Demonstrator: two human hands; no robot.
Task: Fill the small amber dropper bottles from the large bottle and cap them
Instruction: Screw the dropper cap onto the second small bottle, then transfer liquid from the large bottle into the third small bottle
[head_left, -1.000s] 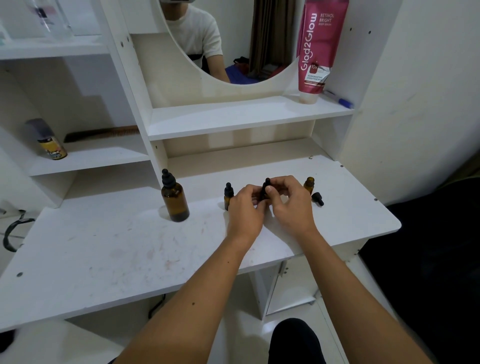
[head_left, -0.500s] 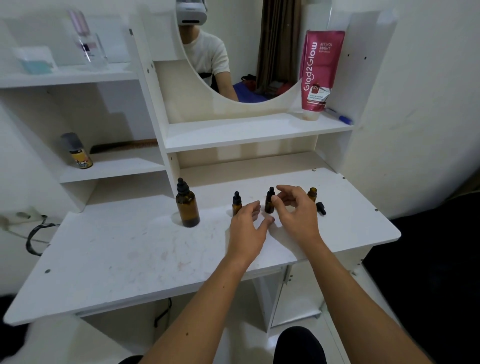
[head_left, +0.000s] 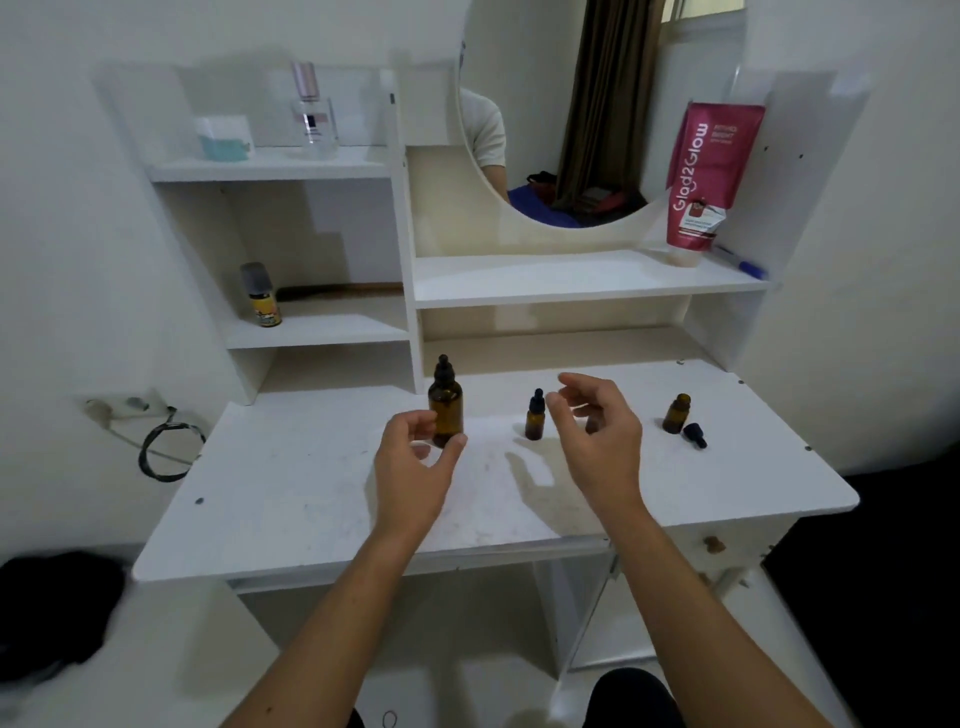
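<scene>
The left hand (head_left: 410, 467) has its fingers (head_left: 423, 422) curled half-open, thumb just under the big bottle (head_left: 445, 410) at centre frame, holding nothing, shaped as if to take it for pouring. The right hand (head_left: 597, 436) hangs loose and empty above the counter (head_left: 311, 499), partly hiding one small bottle behind it. A capped small bottle (head_left: 534, 415) stands between the hands. At right, an open bottle (head_left: 676, 414) waits with its dropper cap (head_left: 695, 435) lying just beside it, likely next to fill.
</scene>
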